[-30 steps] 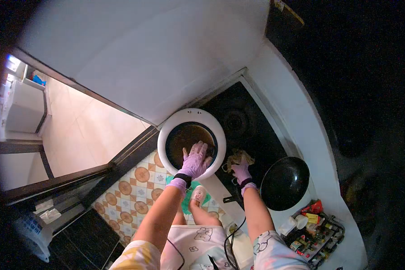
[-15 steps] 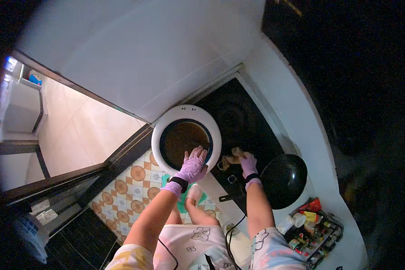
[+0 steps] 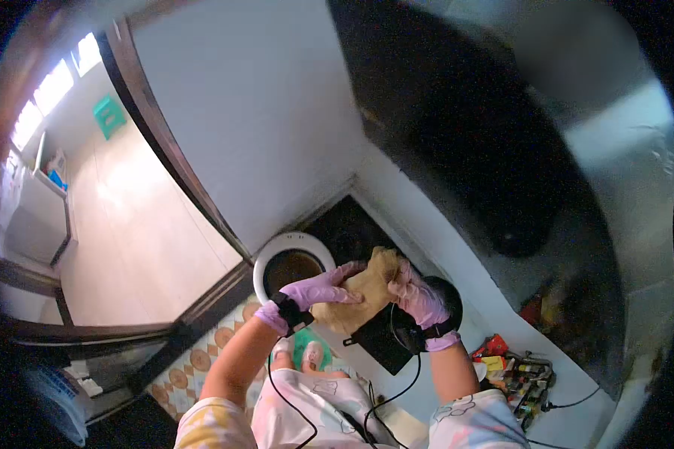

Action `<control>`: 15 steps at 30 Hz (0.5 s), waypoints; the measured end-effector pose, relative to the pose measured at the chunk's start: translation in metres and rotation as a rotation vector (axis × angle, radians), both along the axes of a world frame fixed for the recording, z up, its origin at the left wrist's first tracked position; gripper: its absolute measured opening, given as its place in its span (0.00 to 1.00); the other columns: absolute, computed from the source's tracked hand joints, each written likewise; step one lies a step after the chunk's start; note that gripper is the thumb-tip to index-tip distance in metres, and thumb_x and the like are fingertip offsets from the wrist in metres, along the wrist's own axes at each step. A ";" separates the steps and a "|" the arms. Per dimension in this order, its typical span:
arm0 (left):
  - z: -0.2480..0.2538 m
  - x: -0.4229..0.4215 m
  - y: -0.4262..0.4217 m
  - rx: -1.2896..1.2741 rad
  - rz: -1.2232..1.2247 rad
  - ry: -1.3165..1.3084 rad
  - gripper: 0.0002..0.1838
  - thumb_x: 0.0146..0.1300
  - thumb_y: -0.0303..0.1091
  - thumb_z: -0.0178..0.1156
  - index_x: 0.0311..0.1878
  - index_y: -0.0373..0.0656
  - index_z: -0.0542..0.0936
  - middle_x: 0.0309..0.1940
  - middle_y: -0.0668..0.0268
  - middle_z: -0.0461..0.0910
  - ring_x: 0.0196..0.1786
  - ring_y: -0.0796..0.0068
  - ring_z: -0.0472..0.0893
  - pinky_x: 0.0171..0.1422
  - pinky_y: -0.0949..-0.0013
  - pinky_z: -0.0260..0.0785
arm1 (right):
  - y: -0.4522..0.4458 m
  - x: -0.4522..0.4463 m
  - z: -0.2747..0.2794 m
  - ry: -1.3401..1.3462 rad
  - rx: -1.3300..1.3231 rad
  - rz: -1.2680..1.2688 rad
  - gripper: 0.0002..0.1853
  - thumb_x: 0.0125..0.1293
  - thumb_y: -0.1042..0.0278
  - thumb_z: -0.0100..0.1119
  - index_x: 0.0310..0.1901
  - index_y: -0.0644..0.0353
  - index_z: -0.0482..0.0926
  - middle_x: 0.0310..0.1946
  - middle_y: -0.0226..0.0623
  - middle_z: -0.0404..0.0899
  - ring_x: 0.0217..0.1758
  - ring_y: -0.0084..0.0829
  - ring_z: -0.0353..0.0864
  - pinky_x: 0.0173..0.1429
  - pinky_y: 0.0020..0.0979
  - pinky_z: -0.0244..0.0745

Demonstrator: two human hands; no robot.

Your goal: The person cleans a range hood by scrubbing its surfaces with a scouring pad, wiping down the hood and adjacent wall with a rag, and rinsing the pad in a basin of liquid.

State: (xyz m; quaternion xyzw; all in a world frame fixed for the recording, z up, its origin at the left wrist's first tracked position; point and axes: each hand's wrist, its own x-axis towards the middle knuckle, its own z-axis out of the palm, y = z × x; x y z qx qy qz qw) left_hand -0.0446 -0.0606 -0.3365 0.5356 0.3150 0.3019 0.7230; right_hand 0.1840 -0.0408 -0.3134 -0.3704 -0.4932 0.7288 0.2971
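My left hand (image 3: 311,290) and my right hand (image 3: 421,298), both in lilac gloves, hold a yellowish-brown cloth (image 3: 358,303) between them. The cloth is bunched at its upper right and hangs wider toward the left. Beyond my left hand stands a round white appliance (image 3: 260,278) with a dark brown round middle, partly covered by that hand. Under the cloth lies a black cooktop (image 3: 343,230). Behind my right wrist sits a black wok (image 3: 449,299), mostly hidden by the hand and a dark wrist strap.
A rack of bottles and packets (image 3: 520,382) stands on the white counter (image 3: 475,295) at right. A white panel (image 3: 254,112) rises behind the cooktop. To the left, a doorway opens on a pale floor (image 3: 120,224) with a green stool (image 3: 108,116). Cables hang before my body.
My left hand has left the round appliance's dark middle and taken hold of the cloth. My right hand has lifted the cloth off the cooktop. The view has tilted upward.
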 end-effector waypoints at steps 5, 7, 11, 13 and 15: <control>0.074 -0.036 0.007 0.200 0.008 0.161 0.20 0.56 0.32 0.61 0.50 0.31 0.72 0.41 0.61 0.79 0.44 0.77 0.75 0.50 0.73 0.67 | -0.007 -0.016 0.108 -0.463 0.889 0.142 0.40 0.55 0.60 0.64 0.65 0.62 0.52 0.62 0.38 0.59 0.66 0.31 0.56 0.69 0.32 0.50; 0.118 -0.032 0.002 0.341 0.046 0.100 0.16 0.57 0.31 0.58 0.46 0.32 0.73 0.38 0.62 0.79 0.41 0.77 0.74 0.48 0.73 0.67 | -0.022 -0.023 0.142 -0.494 0.884 0.152 0.39 0.54 0.59 0.64 0.63 0.62 0.54 0.58 0.39 0.64 0.62 0.31 0.61 0.66 0.33 0.56; 0.236 -0.022 -0.001 0.604 0.052 0.302 0.13 0.56 0.29 0.54 0.44 0.35 0.73 0.34 0.57 0.78 0.40 0.71 0.76 0.45 0.70 0.68 | -0.043 -0.018 0.216 -0.672 0.745 0.250 0.28 0.56 0.53 0.62 0.52 0.64 0.70 0.43 0.36 0.75 0.47 0.31 0.72 0.54 0.34 0.65; 0.272 -0.009 0.008 0.914 0.163 0.502 0.14 0.55 0.30 0.55 0.44 0.35 0.73 0.37 0.53 0.77 0.42 0.63 0.77 0.46 0.68 0.68 | -0.047 0.001 0.251 -0.275 0.577 0.214 0.21 0.60 0.57 0.59 0.49 0.62 0.71 0.39 0.31 0.76 0.42 0.26 0.73 0.48 0.31 0.68; 0.325 0.011 0.013 1.060 0.175 0.415 0.14 0.55 0.31 0.56 0.44 0.35 0.73 0.37 0.53 0.76 0.43 0.61 0.77 0.47 0.67 0.68 | -0.063 0.013 0.297 -0.408 0.855 -0.076 0.19 0.62 0.58 0.56 0.50 0.62 0.71 0.39 0.30 0.74 0.42 0.21 0.70 0.49 0.26 0.67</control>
